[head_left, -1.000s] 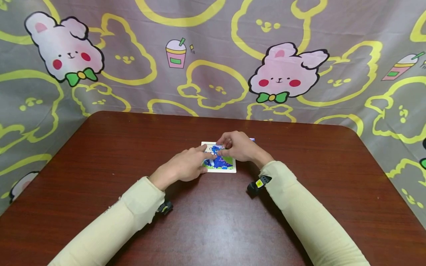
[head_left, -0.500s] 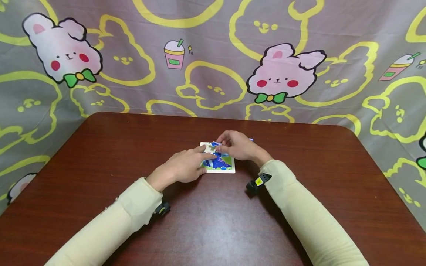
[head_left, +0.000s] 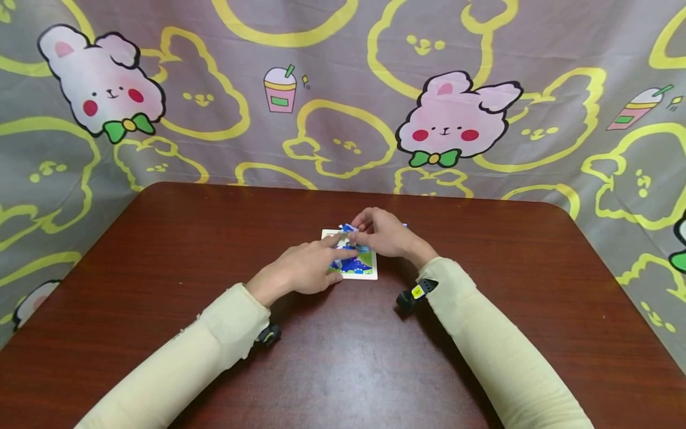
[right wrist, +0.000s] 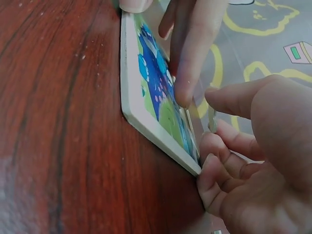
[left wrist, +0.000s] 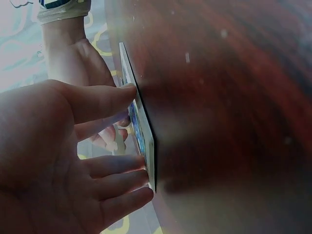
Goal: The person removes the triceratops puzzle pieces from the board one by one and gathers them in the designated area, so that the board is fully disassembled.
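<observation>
A jigsaw puzzle board (head_left: 367,275) with a white frame and a blue and green picture lies flat on the table. My left hand (head_left: 305,267) rests on its left part with fingers stretched out, index finger over the picture and thumb at the near edge. Above the board's far side, my right hand (head_left: 387,233) pinches a puzzle piece (right wrist: 212,121) between thumb and fingers, its blue face showing in the head view. From the left wrist the piece (left wrist: 118,139) shows pale, held up off the board. My left fingers hide part of the picture.
The brown wooden table (head_left: 343,357) spreads around the board. Partly behind my right hand, a small purplish thing (head_left: 405,226) lies on the table. A cartoon-patterned curtain (head_left: 343,89) hangs behind the table's far edge.
My left index finger has slid right across the picture. My right hand has moved slightly up and away with the puzzle piece, baring a pale spot in the board.
</observation>
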{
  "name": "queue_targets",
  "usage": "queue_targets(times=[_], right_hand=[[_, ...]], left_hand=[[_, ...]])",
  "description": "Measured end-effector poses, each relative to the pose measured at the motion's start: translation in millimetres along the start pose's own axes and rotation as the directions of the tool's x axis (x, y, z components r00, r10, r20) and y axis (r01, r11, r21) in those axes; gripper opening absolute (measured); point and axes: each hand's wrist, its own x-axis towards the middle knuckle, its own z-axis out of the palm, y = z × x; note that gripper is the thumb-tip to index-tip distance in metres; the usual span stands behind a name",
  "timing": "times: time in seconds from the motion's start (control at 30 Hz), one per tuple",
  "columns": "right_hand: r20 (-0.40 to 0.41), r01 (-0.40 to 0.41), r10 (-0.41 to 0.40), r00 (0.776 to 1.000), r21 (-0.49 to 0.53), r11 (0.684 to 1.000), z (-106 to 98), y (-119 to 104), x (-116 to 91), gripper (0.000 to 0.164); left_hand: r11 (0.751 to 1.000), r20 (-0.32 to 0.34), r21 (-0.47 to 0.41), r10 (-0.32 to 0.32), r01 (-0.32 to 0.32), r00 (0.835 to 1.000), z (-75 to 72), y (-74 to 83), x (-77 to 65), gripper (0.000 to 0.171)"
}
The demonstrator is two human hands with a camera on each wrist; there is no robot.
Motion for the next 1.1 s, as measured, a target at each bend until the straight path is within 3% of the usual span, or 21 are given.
queue_targets(times=[0.4, 0.67, 1.1], right_hand=[[-0.034, -0.025, 0.029, 0.999, 0.128, 0.992, -8.9, 3.8, -4.9, 0.028], [-0.104, -0.014, 0.029, 0.994, 0.145, 0.989, -31.2, 15.1, -16.1, 0.031], [-0.164, -0.088, 0.081, 0.983, -0.035, 0.996, -75.7, 53.5, -46.5, 0.03]], left_hand=[[1.0, 0.027, 0.02, -0.007, 0.007, 1.0, -1.2, 3.6, 3.9, 0.057], [1.0, 0.024, 0.011, -0.018, 0.017, 1.0, -0.5, 4.3, 4.7, 0.057], [1.0, 0.009, 0.02, -0.019, 0.019, 1.0, 1.9, 5.8, 3.5, 0.055]])
